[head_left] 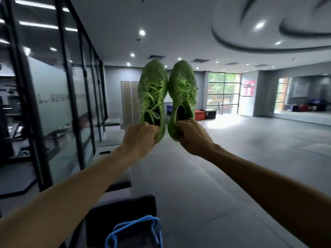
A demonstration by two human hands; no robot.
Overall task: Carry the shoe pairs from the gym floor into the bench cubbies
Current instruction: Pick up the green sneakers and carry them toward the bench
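Shoe pairs are represented nearest the camera by a dark shoe with blue laces (136,233), seen at the bottom edge beside a dark block (123,208); what it rests on cannot be told. Two bare forearms are extended forward and upward from the lower corners. The left hand (139,138) is closed round the heel of the left green shoe (152,97), its fingers curled into the collar. The right hand (191,136) is likewise closed round the heel of the right green shoe (181,97). Both shoes are held upright in the air, toes pointing up, laces facing the camera, their inner sides touching or nearly so, well above the grey gym floor (223,167). Padded bench tops (112,135) are seen running away along the left, beside a glass partition (53,86) in black frames. Farther off, a red and black box (206,114) stands on the floor near a large window (223,92). A wall mirror (304,93) is seen at the far right, and recessed lights dot the ceiling (179,33).
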